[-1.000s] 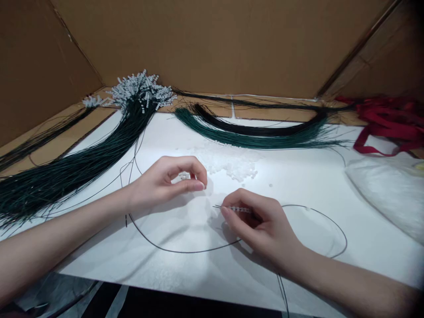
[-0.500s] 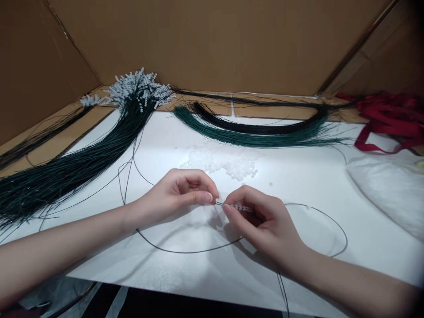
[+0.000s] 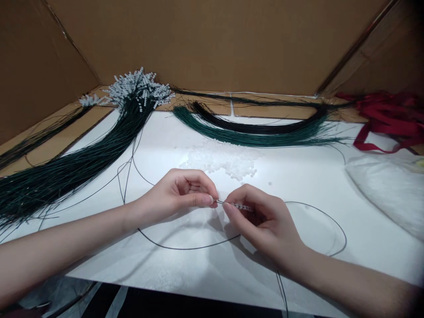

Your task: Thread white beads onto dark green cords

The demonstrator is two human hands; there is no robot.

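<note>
1 small wire bundle (image 3: 49, 134), white bead tips, far left. 1 large dark-green bundle (image 3: 99, 152) beside it, also bead-tipped. 2 bare hands. Left hand (image 3: 175, 196): thumb and index pressed together at the wire tips; can't tell if a bead sits between. 1 pile of loose white beads (image 3: 220, 159) beyond the hands, too many to count. Right hand (image 3: 265, 216): thumb and index pinch the beaded wire (image 3: 243, 206), 2 dark tips poking left toward left hand, several white beads strung inside the curled fingers. 2 curved bundles behind, green (image 3: 251, 139) and black (image 3: 258, 128). Red ribbon (image 3: 380, 119) heap, 1 clear plastic bag (image 3: 391, 190), right. Glossy white tabletop (image 3: 198, 269); brown cardboard walls (image 3: 215, 44) enclose the back and sides.
</note>
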